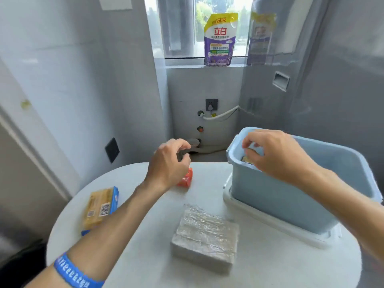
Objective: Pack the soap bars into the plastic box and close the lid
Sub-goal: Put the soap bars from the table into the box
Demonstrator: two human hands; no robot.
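Note:
A light blue plastic box (280, 196) stands at the right of the round white table, resting on its white lid (268, 219). My right hand (278, 154) is over the box's near-left corner, fingers pinched on a pale blue and yellow soap bar (256, 149) just inside the rim. My left hand (170, 163) hovers with curled, parted fingers over a small orange soap bar (186, 179) lying on the table; it holds nothing. A yellow soap bar in blue wrapping (100, 206) lies at the left. A clear-wrapped grey soap block (205, 235) lies in the middle.
The table (145, 256) is small, with its edge close behind the orange bar. Behind it are a wall with a socket (211, 104) and hose, and a windowsill holding a purple detergent pouch (220, 40). A blue wristband (72, 273) is on my left wrist.

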